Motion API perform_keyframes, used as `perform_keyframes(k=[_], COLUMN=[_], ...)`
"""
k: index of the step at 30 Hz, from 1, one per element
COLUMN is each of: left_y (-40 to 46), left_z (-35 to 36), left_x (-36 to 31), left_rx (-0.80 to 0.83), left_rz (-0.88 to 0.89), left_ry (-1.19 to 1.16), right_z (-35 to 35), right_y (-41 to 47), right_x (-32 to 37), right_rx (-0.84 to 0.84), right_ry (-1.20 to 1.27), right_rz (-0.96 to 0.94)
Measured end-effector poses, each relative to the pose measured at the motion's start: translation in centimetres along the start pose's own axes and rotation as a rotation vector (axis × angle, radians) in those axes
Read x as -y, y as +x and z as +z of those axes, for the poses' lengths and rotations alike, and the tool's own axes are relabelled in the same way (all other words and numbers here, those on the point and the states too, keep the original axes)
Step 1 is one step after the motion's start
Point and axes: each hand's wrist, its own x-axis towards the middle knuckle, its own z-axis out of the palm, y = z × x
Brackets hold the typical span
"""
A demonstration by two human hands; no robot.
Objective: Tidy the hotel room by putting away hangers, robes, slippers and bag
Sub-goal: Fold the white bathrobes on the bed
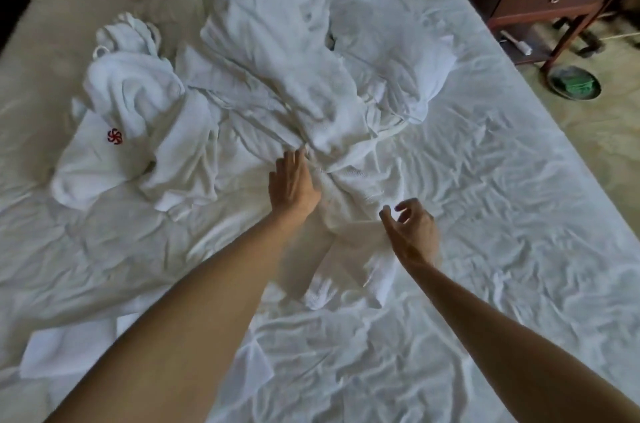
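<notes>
At frame centre our left hand (293, 185) lies flat, grip apart, on the white robe (287, 76); right hand (412, 232) hovers half-curled, empty, above the bed (502, 214).

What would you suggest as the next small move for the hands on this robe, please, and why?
Probably close the right hand on the robe's near edge. Its fingers are curled open just above the cloth, while the left hand lies flat on the bunched middle; neither has a grip yet.
</notes>
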Motion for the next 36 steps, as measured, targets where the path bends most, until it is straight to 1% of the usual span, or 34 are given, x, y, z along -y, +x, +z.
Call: perform_keyframes(k=[2,4,5,8,11,14,16,19,22,25,27,29,31,34,36], left_y=[4.2,8.3,10.1,14.4,17.7,20.0,21.1,21.4,20.6,18.1,15.2,11.3,7.4,1.9,-2.4], left_z=[-1.4,-2.9,-3.8,-5.9,-6.4,-6.3,-6.5,-6.6,-6.1,-4.3,-2.1,0.2,2.2,5.0,6.6], left_x=[-0.2,-0.9,-1.3,-1.9,-1.3,-0.3,0.5,1.3,2.0,2.3,2.1,1.3,0.1,-2.4,-4.4], left_rx=[-0.151,-0.267,-0.300,-0.325,-0.321,-0.313,-0.298,-0.208,-0.170,-0.169,-0.157,-0.130,-0.037,0.134,0.229], left_rz=[0.147,0.247,0.292,0.423,0.522,0.520,0.521,0.503,0.357,0.241,0.186,0.135,0.051,-0.121,-0.200], left_ry=[0.184,0.290,0.327,0.446,0.591,0.711,0.721,0.619,0.377,0.205,0.064,-0.056,-0.178,-0.389,-0.557], right_z=[1.1,2.1,2.5,4.2,6.0,8.4,10.2,12.2,13.0,12.8,12.1,10.8,9.2,6.1,3.2], right_y=[3.4,6.5,7.8,10.4,12.3,14.2,15.3,16.6,16.7,16.2,15.3,14.0,12.0,7.7,4.8], right_x=[2.3,4.4,5.2,6.8,7.7,9.0,10.6,13.0,14.0,13.0,11.7,9.8,7.3,2.7,-0.6], right_rx=[-0.032,-0.053,-0.049,-0.008,0.004,0.044,0.060,0.120,0.054,-0.001,0.013,0.048,0.074,0.116,0.127], right_ry=[-0.006,-0.033,-0.055,-0.071,-0.056,-0.066,-0.084,-0.117,-0.061,-0.005,0.003,0.040,0.119,0.249,0.266], right_rz=[-0.093,-0.160,-0.177,-0.242,-0.307,-0.320,-0.293,-0.246,-0.265,-0.267,-0.270,-0.235,-0.153,-0.018,0.028])
